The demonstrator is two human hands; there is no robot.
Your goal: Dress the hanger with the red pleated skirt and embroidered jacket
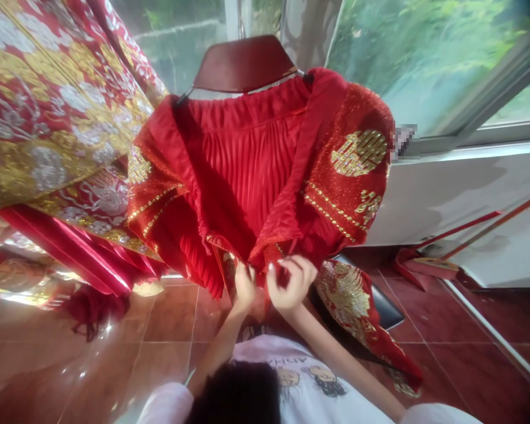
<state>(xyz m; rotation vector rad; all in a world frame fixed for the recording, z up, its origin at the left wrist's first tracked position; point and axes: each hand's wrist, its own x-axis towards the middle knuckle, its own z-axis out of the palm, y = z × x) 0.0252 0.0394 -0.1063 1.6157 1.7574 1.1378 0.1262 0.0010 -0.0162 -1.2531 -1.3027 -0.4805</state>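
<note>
A red pleated skirt (249, 159) with gold beaded embroidery hangs from a dark red hanger (247, 62). Clips at both ends of the hanger grip its waistband, and its front falls open towards me. My left hand (245, 284) is closed on the skirt's lower front edge, near what looks like a zip. Close beside it, my right hand (292, 282) has its fingers curled together at the other front edge, pinching the red cloth. Just what lies between the fingertips is partly hidden. An embroidered red panel (348, 300) trails down to the right.
Red garments (48, 100) with gold and silver embroidery hang at the left. Windows (415, 70) stand behind the skirt. A red long-handled dustpan (413, 268) rests by the white wall (459, 206). Reddish tiles (170, 318) cover the floor, and a black flat object (386, 309) lies behind the trailing panel.
</note>
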